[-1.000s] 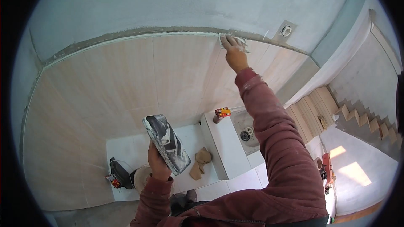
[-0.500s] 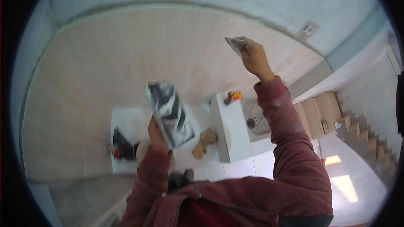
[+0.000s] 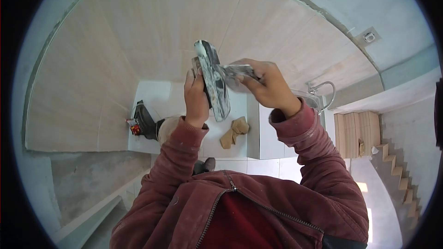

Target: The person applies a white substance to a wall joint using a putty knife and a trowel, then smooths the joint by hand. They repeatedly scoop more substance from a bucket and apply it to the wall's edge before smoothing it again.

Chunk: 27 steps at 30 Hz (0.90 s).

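My left hand (image 3: 196,99) grips the handle of a rectangular float (image 3: 214,85), held nearly upright in front of the panelled wall. Its dark face is smeared with white paste, thickest along the edge. In my right hand (image 3: 271,83) is a putty knife (image 3: 240,72), also coated in paste. The knife's blade is against or very close to the face of the float; motion blur hides the exact contact. Fingers of both hands are wrapped round the tools.
Beige panels (image 3: 157,27) cover the wall ahead. Below are a white counter with a crumpled brown cloth (image 3: 236,132), a dark tool-like object (image 3: 146,121) and a sink tap (image 3: 328,90). A socket (image 3: 368,37) is at upper right, stairs (image 3: 396,168) at far right.
My right hand has come down and left from the wall, bringing the putty knife to the float. The float has risen and turned edge-on. My view has shifted downward.
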Tool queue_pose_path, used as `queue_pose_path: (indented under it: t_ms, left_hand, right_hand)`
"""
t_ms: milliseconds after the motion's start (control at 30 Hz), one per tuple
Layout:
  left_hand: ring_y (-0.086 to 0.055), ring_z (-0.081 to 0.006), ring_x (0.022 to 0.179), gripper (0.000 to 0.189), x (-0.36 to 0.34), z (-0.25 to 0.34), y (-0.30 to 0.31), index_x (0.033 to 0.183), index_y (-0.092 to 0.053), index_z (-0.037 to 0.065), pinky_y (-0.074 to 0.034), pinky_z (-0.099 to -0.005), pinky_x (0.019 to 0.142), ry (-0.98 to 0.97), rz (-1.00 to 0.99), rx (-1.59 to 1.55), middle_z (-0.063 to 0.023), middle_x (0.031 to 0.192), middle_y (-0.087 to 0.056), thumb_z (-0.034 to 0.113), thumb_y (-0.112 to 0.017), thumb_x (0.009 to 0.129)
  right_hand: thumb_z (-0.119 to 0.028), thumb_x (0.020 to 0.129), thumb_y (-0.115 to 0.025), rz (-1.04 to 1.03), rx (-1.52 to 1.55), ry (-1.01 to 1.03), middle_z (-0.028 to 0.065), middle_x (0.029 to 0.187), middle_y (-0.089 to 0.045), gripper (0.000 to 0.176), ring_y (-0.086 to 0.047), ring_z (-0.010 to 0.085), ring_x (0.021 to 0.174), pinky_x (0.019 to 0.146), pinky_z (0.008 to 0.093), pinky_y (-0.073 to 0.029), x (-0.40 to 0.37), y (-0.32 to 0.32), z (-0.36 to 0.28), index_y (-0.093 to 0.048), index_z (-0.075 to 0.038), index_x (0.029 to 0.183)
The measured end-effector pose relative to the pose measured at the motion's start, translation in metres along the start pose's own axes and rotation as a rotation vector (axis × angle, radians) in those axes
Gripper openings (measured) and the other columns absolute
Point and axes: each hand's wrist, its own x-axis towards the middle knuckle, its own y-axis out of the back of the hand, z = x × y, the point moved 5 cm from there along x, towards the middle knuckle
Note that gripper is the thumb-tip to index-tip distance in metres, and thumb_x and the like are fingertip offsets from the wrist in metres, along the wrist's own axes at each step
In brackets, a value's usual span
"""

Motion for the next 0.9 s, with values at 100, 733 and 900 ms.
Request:
queue_pose_path:
  t_ms: [100,733,900]
  left_hand:
    - [-0.056,-0.0181,0.082,0.028,0.008,-0.004,0.022,0.102,-0.052,-0.003,-0.045,-0.0284,0.073,-0.088,0.006,0.309,-0.0091,0.095,-0.055,0.014,-0.03,0.094]
    - [-0.059,-0.0268,0.093,0.032,-0.039,-0.002,0.046,0.109,-0.053,0.0,-0.052,-0.0384,0.08,0.49,-0.167,-0.886,-0.0148,0.108,-0.057,0.023,-0.048,0.087]
    - [-0.055,-0.0314,0.1,0.039,-0.046,-0.009,0.049,0.121,-0.046,0.004,-0.051,-0.0421,0.081,0.489,0.084,-0.654,-0.0149,0.117,-0.053,0.021,-0.049,0.085]
  right_hand:
    - [-0.004,0.082,-0.054,-0.129,0.615,-0.438,0.0027,0.075,-0.062,0.016,-0.054,0.0115,0.06,0.055,0.0238,-0.043,-0.016,-0.011,0.018,-0.059,-0.002,0.097]
    - [0.014,0.063,-0.054,-0.058,-0.215,0.291,0.0121,0.104,-0.056,0.05,-0.054,0.0286,0.092,0.079,0.035,-0.045,-0.093,-0.033,-0.015,-0.059,-0.006,0.11]
    - [-0.004,0.087,-0.046,0.448,0.946,-0.307,0.0115,0.104,-0.057,0.024,-0.055,0.0202,0.095,0.083,0.0349,-0.046,-0.066,0.013,-0.005,-0.051,0.002,0.11]
